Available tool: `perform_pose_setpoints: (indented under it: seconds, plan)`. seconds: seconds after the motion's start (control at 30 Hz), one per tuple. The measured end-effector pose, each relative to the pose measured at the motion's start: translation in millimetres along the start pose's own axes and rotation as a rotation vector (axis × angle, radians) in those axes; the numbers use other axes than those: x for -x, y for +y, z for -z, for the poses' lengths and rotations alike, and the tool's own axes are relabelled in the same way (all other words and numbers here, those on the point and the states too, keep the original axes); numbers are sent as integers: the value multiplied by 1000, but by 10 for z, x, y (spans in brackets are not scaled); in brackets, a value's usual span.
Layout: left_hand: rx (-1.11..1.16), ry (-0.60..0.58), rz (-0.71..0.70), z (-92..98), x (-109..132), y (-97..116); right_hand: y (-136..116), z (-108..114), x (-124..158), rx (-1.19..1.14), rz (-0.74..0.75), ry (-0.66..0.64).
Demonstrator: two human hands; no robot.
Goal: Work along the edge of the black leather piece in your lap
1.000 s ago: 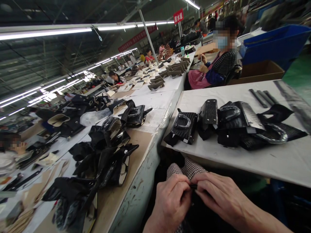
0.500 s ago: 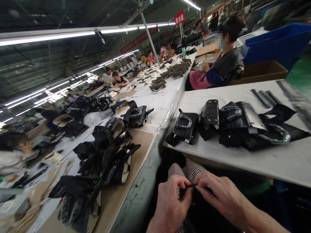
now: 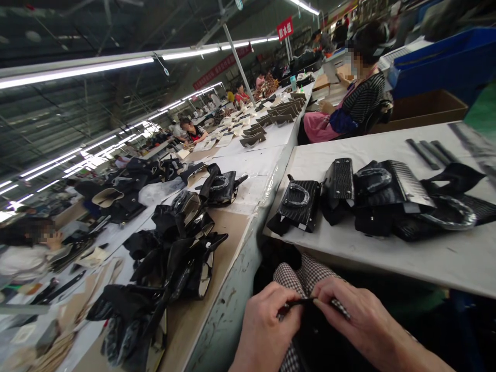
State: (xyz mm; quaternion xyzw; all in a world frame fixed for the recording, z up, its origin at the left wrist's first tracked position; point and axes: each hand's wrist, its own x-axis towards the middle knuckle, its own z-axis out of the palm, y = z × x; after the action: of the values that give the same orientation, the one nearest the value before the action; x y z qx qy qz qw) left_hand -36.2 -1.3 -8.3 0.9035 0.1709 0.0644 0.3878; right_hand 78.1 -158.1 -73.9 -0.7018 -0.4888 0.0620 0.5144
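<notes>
The left hand is pinching a narrow black strip between its thumb and curled fingers, and the right hand is gripping it too, thumb and fingertips pressed together close beside the left. The strip is spanning the gap between the hands above the checked trousers, apart from the desk where black bags are lying. Dark material is showing below; whether it is joined to the strip, I cannot tell. Judging by its thinness, the strip is probably weighing little and bending readily, like soft leather; nothing about it is suggesting fragility, though a smooth face could be sliding under loose fingers. Pinching its edge, thumb flat against fingertips, is seeming the surest hold.
</notes>
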Motion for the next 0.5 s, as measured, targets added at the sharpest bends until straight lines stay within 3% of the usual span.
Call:
perform_pose_setpoints:
  seconds: [0.13,0.33,0.5]
  plan:
    - [50,68,-56,-27,10,-36,-5,14,-21,-31,-13,9]
    - [267,16,253,-20,-46,63,-24,52,-25,-98,-162,-1]
    - [184,-79,197,-1,-113,132,-55,29,-17,-56,-243,38]
